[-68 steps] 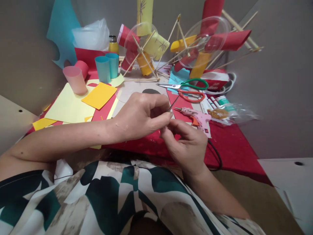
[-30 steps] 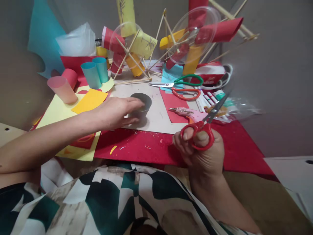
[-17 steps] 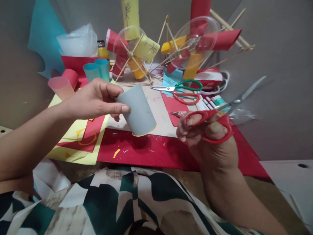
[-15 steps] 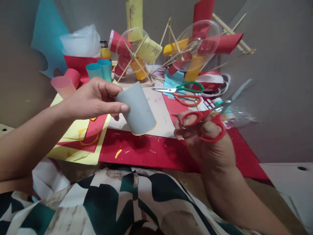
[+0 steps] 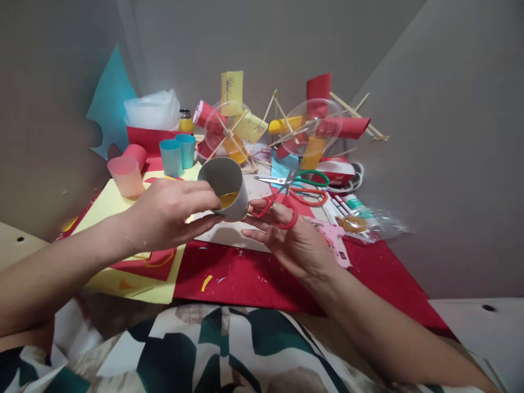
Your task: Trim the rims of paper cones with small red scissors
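My left hand (image 5: pixel 180 210) pinches the near rim of a grey paper tube (image 5: pixel 239 199), which is tilted so that its open end faces me. At the bottom inside the tube an orange-yellow disc (image 5: pixel 228 200) shows. My right hand (image 5: pixel 292 234) has red-handled scissors (image 5: pixel 292 217) hooked on its fingers, blades pointing up and away. Its fingertips reach the tube's far lower end, where a bit of yellow edge shows. Behind the scissors lies another pair of scissors (image 5: pixel 309 195) with one green and one orange handle.
Two wheel models of sticks, clear discs and coloured paper tubes (image 5: pixel 315 123) stand at the back. Blue cups (image 5: pixel 171 157) and a pink cup (image 5: pixel 126 177) are at the left, on yellow paper (image 5: pixel 96 218). Markers (image 5: pixel 339 204) and a plastic bag (image 5: pixel 385 221) lie at the right.
The grey tube has turned from lying side-on to showing its open end. My right hand has moved left to the tube with the scissors. The view has tilted upward.
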`<action>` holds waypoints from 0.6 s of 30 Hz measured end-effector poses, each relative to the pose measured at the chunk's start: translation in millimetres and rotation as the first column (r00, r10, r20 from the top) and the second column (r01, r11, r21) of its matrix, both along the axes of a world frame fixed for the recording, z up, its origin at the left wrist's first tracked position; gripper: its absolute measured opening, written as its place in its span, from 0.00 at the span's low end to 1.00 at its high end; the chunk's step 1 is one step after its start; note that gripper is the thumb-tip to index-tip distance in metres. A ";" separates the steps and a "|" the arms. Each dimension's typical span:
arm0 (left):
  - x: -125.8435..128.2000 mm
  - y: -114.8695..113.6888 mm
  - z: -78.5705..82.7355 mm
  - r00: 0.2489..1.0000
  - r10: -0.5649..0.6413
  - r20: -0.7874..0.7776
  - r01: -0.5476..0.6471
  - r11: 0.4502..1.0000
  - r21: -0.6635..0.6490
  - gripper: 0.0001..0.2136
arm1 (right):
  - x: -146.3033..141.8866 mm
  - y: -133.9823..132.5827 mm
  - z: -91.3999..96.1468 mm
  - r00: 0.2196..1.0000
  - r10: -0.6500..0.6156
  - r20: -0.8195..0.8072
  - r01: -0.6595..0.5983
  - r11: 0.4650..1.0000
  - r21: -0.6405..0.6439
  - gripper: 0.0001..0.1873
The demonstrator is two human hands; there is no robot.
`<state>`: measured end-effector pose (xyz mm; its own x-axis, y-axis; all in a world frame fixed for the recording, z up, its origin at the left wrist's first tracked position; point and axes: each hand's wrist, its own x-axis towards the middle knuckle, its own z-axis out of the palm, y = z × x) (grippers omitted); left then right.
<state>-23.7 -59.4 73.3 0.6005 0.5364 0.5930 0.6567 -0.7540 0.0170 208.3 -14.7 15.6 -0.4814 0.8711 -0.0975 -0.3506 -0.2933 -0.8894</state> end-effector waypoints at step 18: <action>-4.3 -4.7 -5.1 0.952 -0.085 -0.293 0.154 0.963 0.219 0.11 | -0.8 21.4 -8.4 0.996 0.022 -0.089 -0.015 0.996 0.086 0.18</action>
<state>-28.0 -64.1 68.2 0.8108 0.3149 0.4934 0.5138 -0.7867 -0.3422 207.5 6.6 7.2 -0.5010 0.8652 0.0210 -0.4251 -0.2250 -0.8767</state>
